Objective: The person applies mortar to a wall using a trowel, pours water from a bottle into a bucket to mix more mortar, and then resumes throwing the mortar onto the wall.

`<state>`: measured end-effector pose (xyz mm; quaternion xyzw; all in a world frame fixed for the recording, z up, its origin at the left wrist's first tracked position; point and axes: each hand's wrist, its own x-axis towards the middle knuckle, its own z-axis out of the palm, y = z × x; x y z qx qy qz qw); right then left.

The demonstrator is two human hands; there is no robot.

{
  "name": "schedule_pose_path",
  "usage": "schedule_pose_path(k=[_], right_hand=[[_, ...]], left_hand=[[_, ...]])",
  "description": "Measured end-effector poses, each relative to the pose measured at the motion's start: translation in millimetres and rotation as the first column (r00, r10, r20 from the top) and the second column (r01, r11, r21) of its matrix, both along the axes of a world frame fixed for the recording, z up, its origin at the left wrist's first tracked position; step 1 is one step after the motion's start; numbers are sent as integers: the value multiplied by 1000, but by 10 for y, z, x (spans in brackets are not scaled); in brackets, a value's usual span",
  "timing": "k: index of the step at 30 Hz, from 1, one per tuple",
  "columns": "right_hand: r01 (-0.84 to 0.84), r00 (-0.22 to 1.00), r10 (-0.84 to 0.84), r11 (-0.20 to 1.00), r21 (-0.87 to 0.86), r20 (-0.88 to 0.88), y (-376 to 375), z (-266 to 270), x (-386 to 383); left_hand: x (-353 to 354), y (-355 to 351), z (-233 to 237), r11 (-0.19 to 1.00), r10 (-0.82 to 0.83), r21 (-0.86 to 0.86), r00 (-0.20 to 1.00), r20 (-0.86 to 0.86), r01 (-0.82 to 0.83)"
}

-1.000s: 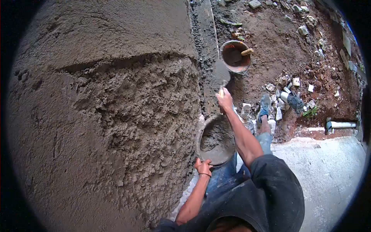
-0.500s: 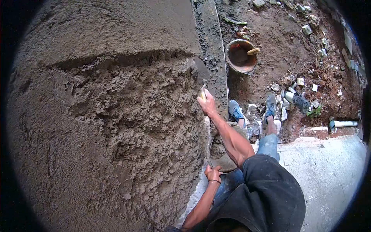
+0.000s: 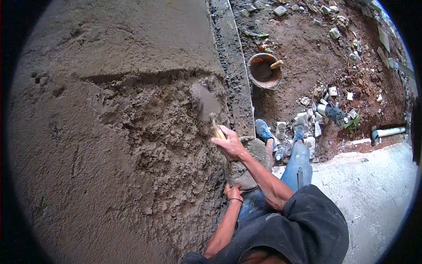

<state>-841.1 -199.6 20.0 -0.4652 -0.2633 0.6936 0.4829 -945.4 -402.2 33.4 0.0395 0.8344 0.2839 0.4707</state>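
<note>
My right hand point(image 3: 229, 144) is closed round the light handle of a trowel point(image 3: 205, 104). The trowel's blade lies over rough, lumpy grey mortar point(image 3: 176, 136) and looks coated with mortar itself. Lower down, my left hand point(image 3: 233, 192) grips the rim of a round mortar pan point(image 3: 247, 179), held close to my legs. Wet mortar shows inside the pan, and my right forearm covers part of it. Smoother mortar surrounds the rough patch, with a ragged ridge along its upper edge.
A bucket point(image 3: 264, 83) with mortar and a wooden-handled tool stands on the dirt ground. Between it and the mortar runs a long dark board or ledge point(image 3: 235, 66). Rubble point(image 3: 303, 118) and a plastic bottle point(image 3: 279, 154) lie around my feet. A white pipe point(image 3: 390, 132) is farther right.
My right hand and the trowel have moved down and left, off the edge by the ledge and over the rough mortar. My left hand still holds the pan. The view has shifted slightly.
</note>
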Motion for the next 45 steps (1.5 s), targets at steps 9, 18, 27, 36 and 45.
schedule_pose_path(k=[9, 18, 27, 36, 45], right_hand=[[76, 896, -234, 919, -387, -377, -702, 506, 1597], [673, 406, -518, 727, 137, 752, -1099, -216, 3282], [-101, 415, 217, 976, -192, 883, -571, -1049, 183], [66, 741, 157, 950, -304, 653, -1476, 33, 1660], [-532, 206, 490, 783, -324, 847, -1556, 464, 2624]], left_hand=[[-3, 40, 54, 997, -80, 19, 996, 43, 79], [41, -21, 99, 1000, 12, 23, 991, 130, -15], [74, -174, 72, 995, 31, -97, 997, 67, -25], [91, 47, 85, 997, -13, -72, 1000, 21, 14], [125, 506, 21, 899, -414, 122, 906, -88, 422]])
